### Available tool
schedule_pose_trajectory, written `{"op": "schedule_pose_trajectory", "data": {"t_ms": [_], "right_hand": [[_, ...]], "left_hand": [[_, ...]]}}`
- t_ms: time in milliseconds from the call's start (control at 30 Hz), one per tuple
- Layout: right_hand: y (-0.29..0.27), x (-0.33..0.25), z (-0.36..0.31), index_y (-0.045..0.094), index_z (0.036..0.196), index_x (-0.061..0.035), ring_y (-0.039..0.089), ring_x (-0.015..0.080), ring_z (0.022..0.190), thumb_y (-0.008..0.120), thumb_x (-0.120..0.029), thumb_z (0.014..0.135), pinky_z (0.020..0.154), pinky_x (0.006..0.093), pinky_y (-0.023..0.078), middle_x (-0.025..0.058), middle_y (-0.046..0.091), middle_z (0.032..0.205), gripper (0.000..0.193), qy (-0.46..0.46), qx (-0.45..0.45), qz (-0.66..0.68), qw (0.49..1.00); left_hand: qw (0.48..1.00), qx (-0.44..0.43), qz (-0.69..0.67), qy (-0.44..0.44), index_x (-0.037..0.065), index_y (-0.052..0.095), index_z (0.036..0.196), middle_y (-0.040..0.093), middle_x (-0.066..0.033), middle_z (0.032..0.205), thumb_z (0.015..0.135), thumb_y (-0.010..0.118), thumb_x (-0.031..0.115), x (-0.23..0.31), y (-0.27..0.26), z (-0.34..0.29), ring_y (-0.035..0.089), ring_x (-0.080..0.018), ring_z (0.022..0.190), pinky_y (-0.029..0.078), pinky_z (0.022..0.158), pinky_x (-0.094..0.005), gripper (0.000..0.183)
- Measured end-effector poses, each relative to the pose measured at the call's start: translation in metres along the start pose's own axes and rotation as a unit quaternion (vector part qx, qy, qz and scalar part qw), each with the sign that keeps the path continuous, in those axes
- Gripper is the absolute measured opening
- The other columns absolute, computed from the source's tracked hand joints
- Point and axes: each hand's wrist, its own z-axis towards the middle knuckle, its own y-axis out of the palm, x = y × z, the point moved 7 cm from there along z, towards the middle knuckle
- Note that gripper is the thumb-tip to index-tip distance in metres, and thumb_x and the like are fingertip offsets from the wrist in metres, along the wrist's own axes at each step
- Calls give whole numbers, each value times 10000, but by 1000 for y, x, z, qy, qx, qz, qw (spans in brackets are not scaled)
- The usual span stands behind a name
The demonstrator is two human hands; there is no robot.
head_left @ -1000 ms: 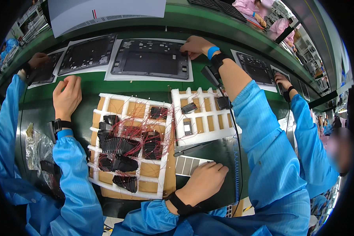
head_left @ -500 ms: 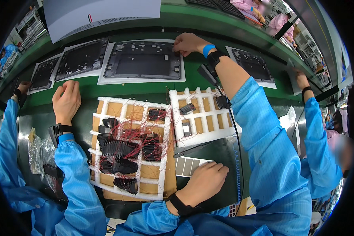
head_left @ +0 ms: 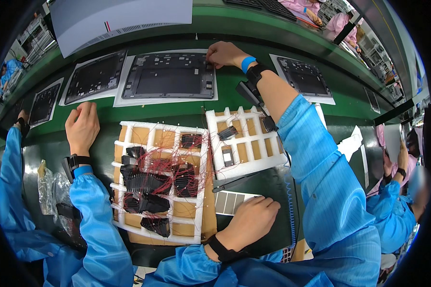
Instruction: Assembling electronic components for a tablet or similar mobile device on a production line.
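My right hand (head_left: 224,53) reaches far forward to the right upper corner of a dark tablet housing (head_left: 170,85), which lies on white paper. Its fingertips are pinched together there, and what they hold is too small to make out. My left hand (head_left: 250,221), fingers curled under, rests on the near bench over the right end of a white sheet with grey labels (head_left: 225,203). Whether it grips the sheet is hidden. Black tweezers (head_left: 234,182) lie just beyond the sheet. Left of my hands, a white foam tray (head_left: 184,225) holds black parts with tangled red wires (head_left: 146,182).
A smaller foam tray (head_left: 246,168) holds a few parts. More housings (head_left: 95,76) line the green bench. A co-worker's right hand (head_left: 83,126) hovers left of the large tray, near plastic bags (head_left: 45,189). A blue coiled cord (head_left: 290,210) hangs beneath my right forearm.
The view has shifted slightly. My right hand stays pinched at the housing's corner, and my left hand stays put. The right-hand co-worker's arm has drawn back from the far-right bench.
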Motion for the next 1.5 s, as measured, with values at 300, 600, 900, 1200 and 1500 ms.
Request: {"op": "schedule_pose_trajectory", "data": {"t_ms": [300,600,900,1200,1500], "right_hand": [[-29,-14,-9,694,1130,17,731,153,839,605,-203,959,777,277,614,91,725,1009,292,-37,-2,23,999],[-109,-66,-200,703,981,9,669,155,705,638,-225,965,653,300,522,76,702,770,243,-221,78,12,972],[-70,-42,-358,688,922,-22,691,344,727,661,-139,939,657,406,552,158,684,806,121,-280,24,70,957],[-52,45,-420,711,901,-66,691,321,755,692,-146,910,682,419,555,104,702,807,83,-163,-6,60,985],[-36,77,-420,718,887,-65,690,302,736,710,-137,900,676,398,559,93,697,787,74,-155,2,111,982]], "left_hand": [[1000,9,-13,-7,26,695,973,681,-103,898,916,668,95,0,-8,-2,674,-309,861,555,782,-398,94],[994,-42,-92,-38,38,741,1041,725,-120,968,919,720,53,94,-130,17,709,-252,842,570,748,-340,124],[913,83,304,-260,-44,725,914,717,-101,748,907,680,238,-161,-305,189,683,-175,629,546,624,-320,286],[861,65,199,-463,-124,663,867,673,-145,707,882,763,167,-270,-285,207,702,-214,603,551,441,-287,308],[828,100,151,-530,3,627,709,609,-38,657,881,833,247,-253,-304,191,577,-124,509,517,449,-245,362]]}}
